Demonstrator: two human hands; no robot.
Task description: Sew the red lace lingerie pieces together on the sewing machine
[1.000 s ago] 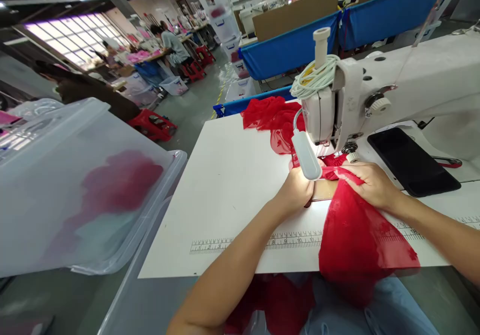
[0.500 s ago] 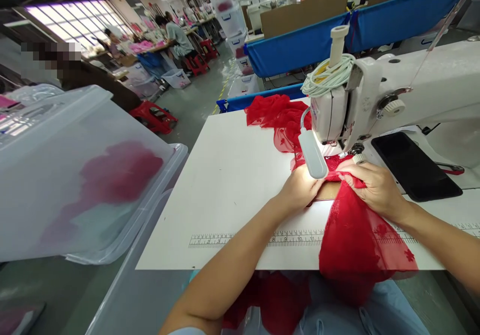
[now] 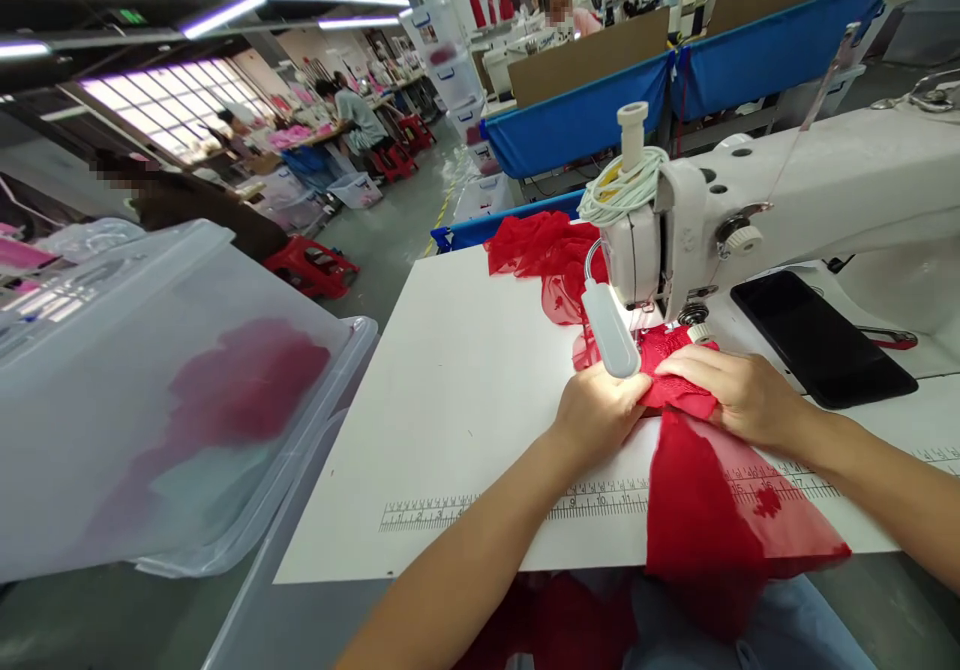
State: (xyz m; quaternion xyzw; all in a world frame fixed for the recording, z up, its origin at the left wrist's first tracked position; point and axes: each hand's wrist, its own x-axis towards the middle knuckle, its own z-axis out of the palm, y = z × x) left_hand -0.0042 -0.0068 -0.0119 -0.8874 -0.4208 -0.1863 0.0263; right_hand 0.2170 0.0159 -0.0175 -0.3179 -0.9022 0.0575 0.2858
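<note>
Sheer red fabric [image 3: 701, 495] with small raised motifs runs under the needle area of a white sewing machine [image 3: 637, 260] and hangs over the table's front edge. My left hand [image 3: 600, 405] is left of the needle, thumb and fingers closed at the fabric's edge, with the lamp partly in front of it. To the right, my right hand [image 3: 739, 395] grips a folded part of the fabric, its fingers lying over the top and the thumb mostly hidden. More red fabric lies bunched behind the machine head.
A small lamp [image 3: 611, 330] hangs beside the needle. A black phone [image 3: 821, 338] rests on the machine bed, near a red-handled tool [image 3: 889, 338]. A ruler scale [image 3: 427, 512] runs along the white table [image 3: 450, 380]. Translucent bins [image 3: 247, 350] stand left; people sit farther back.
My right hand has gone from pinching a gathered edge to laying its fingers over the flatter fabric by the needle. The left hand stays beside the needle. The view has tilted upward slightly.
</note>
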